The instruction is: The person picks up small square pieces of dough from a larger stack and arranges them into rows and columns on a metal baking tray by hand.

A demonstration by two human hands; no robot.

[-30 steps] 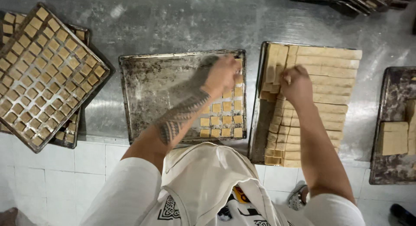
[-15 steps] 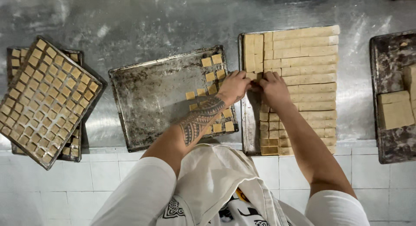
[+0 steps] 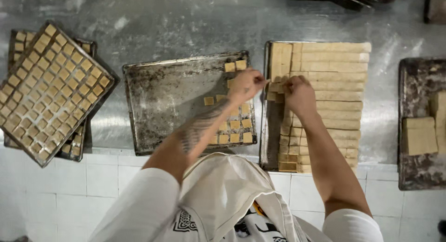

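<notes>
My left hand point(image 3: 245, 84) reaches over the right edge of a dark metal baking tray point(image 3: 167, 102) toward the neighbouring tray, fingers pinched at small tan dough squares point(image 3: 274, 87). My right hand point(image 3: 298, 94) rests on the same spot, fingers curled on those squares. They lie on a tray point(image 3: 265, 144) stacked with long tan dough slabs point(image 3: 337, 70) and cut squares along its left side. Several loose squares point(image 3: 234, 126) lie in rows on the right part of the dark tray, two more point(image 3: 235, 65) near its top edge.
Stacked trays point(image 3: 51, 91) filled with a grid of squares sit tilted at the left. Another dark tray point(image 3: 413, 93) with larger dough blocks point(image 3: 420, 135) stands at the right. All rest on a steel counter point(image 3: 186, 23) with a white tiled front point(image 3: 69, 195).
My left hand left the squares on the dark tray and moved right to the slab tray's edge. My right hand slid a little down and left, so both hands now meet.
</notes>
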